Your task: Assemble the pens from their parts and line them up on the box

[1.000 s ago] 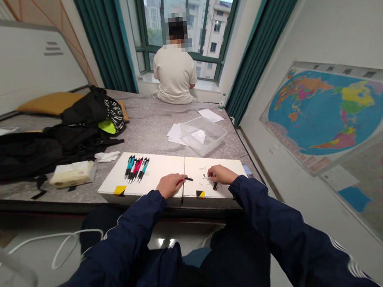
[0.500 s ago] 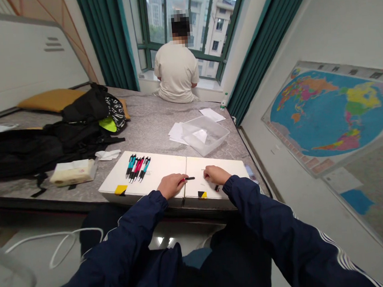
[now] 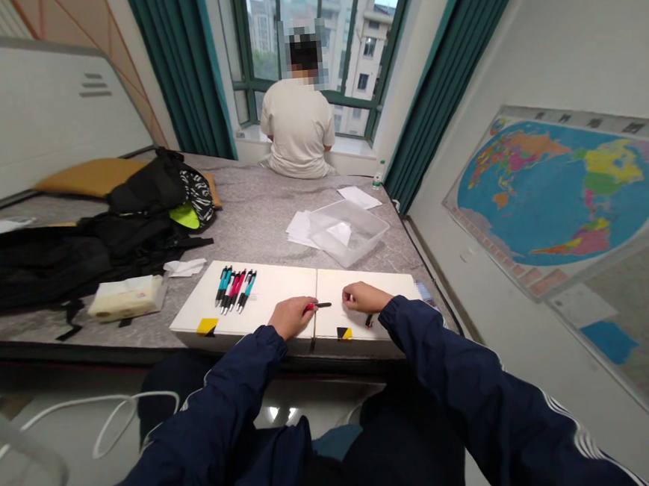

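My left hand (image 3: 292,317) is closed around a red and black pen (image 3: 323,304), whose dark end points right. It is over the seam between two white boxes (image 3: 271,281). My right hand (image 3: 365,298) is held just above the right box, fingers curled together; whatever they pinch is too small to make out. A small dark piece (image 3: 369,319) shows beneath the right wrist. On the left box lies a row of several pens (image 3: 234,289) in teal, red and black, side by side.
Behind the boxes is a clear plastic bin (image 3: 351,233) beside paper sheets (image 3: 299,228). A tissue pack (image 3: 126,297) and black backpack (image 3: 39,258) lie left. A person (image 3: 298,129) sits by the window, facing away. A wall map (image 3: 528,189) hangs right.
The view has tipped slightly upward. My right hand has shifted a little left toward the pen; my left hand still grips the red and black pen in nearly the same place.
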Motion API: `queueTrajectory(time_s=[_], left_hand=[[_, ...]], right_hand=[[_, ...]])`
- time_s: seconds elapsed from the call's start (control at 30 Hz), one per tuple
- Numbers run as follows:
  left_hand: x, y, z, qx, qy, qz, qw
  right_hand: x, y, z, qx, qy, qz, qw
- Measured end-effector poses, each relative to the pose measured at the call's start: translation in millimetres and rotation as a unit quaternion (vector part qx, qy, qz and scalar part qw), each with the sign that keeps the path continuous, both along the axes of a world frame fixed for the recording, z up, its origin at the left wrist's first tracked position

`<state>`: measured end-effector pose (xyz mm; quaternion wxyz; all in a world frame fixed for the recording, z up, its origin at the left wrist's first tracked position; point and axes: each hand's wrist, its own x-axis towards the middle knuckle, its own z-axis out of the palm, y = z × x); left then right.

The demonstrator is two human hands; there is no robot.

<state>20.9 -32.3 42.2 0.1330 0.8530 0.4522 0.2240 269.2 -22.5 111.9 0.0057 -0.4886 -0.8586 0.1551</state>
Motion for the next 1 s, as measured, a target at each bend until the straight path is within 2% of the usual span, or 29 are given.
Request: queueTrajectory(time_s=[0.13,0.23,0.33,0.43,0.6,0.7,0.8,1.0], left_hand=[[0.6,0.0,0.6,0.008,0.001,0.002,1.000],[-0.7,-1.1,-0.5,0.014,-0.006,0.012,1.000],[-3.1,-1.0,-1.9,0.007,-0.020,0.059,0.998],[-5.0,0.0,-2.0,-0.005,-0.032,0.105,0.994],[-4.4,-1.0,-1.2,-0.016,-0.006,0.137,0.990],[-3.3,-2.1,-1.8,-0.021,0.012,0.149,0.989],[-2.4,-2.0,-1.3,-0.013,0.017,0.157,0.987],[0.2,-2.8,5.4,-0.020,0.029,0.165,0.986]], right_hand=[[-9.4,-0.4,-8.0,-0.019,0.047,-0.007,0.999],[-15.8,0.0,-12.4,0.010,0.093,-0.019,0.995],[-23.8,-3.8,-16.1,0.060,0.146,-0.037,0.987],[-39.5,-15.4,-23.4,0.078,0.197,-0.062,0.975],[-82.6,-41.4,-44.1,0.088,0.313,-0.089,0.942],[-104.5,-51.1,-58.8,0.104,0.379,-0.150,0.907],[-115.0,-56.1,-71.4,0.110,0.402,-0.205,0.886],[-114.4,-60.4,-79.7,0.139,0.403,-0.187,0.885]])
